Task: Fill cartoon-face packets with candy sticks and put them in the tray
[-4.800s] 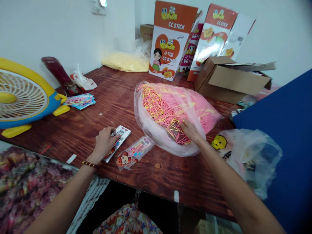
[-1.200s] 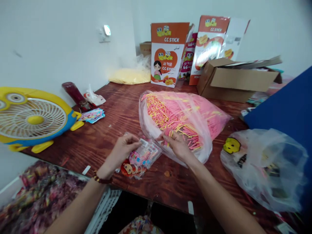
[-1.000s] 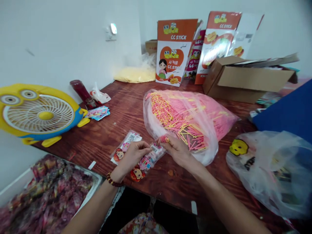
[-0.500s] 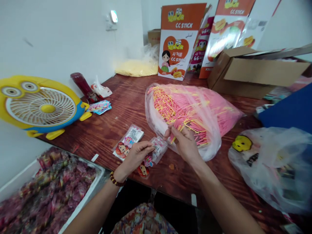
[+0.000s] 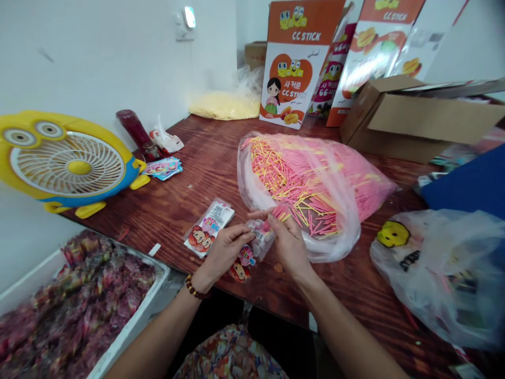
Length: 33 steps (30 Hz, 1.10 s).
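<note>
My left hand (image 5: 228, 251) pinches the edge of a small clear plastic packet (image 5: 262, 241) printed with a red-haired cartoon figure. A small bundle of pink and yellow sticks (image 5: 281, 212) is in my right hand (image 5: 290, 242), its ends at the packet's mouth. I cannot tell how far inside they reach. Just beyond my right hand lies a large clear bag (image 5: 335, 247), open toward me and full of loose pink and yellow sticks (image 5: 272, 168). To the left of my left hand, a stack of printed packets (image 5: 209, 226) lies flat on the wooden table (image 5: 213, 163).
A yellow fan (image 5: 74, 163) stands at the left, near a dark red bottle (image 5: 134, 129) and printed sachets (image 5: 163, 167). Below, a white bin (image 5: 158, 279) holds filled packets. Printed cartons (image 5: 300, 63), an open cardboard box (image 5: 418, 121) and a plastic bag (image 5: 437, 263) line the back and right.
My right hand has brought the stick bundle left and down to the packet. The packet has come up off the table a little, still in my left hand. The view has shifted slightly.
</note>
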Motion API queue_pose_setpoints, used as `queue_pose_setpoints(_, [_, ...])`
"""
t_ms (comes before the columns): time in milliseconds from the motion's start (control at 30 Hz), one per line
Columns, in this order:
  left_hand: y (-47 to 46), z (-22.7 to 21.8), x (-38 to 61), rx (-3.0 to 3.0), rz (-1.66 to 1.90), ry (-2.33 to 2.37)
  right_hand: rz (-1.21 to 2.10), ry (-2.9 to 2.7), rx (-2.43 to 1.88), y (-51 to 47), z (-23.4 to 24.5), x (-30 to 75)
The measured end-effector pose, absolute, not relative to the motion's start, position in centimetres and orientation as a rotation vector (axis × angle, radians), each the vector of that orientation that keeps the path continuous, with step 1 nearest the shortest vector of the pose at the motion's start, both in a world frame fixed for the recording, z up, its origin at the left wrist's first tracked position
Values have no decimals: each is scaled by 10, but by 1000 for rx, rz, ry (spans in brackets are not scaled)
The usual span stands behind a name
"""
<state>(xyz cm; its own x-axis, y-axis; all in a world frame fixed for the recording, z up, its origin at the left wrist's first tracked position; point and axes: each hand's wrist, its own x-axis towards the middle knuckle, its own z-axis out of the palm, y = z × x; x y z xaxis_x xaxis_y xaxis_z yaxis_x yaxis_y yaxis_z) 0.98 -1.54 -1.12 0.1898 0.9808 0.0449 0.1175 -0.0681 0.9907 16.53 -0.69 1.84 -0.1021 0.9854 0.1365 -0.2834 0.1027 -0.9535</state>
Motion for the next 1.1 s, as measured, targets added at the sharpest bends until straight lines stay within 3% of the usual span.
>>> queue_pose_setpoints(233, [-11,-16,11,1324,1052,1054,1383,-1240,-891,-3,22,178])
queue_pose_setpoints(500, [-5,-10,17,1232,1163,1009,1061,-1904,-1035,0,30,192])
queue_pose_setpoints(633, [-3,-5,13,1199,1211,1014,1097,-1854,-1055,5,36,206])
queue_pose_setpoints(767, [-4,2,9,1299,1250,1032,848,-1879,-1188,3,43,206])
queue_pose_setpoints(1000, [-6,7,6,1300,1342,1076,935,-1789,-1081,9,45,198])
queue_pose_setpoints(1100, [-5,4,1,1139,1293,1051,1119,-1687,-1061,17,37,198])
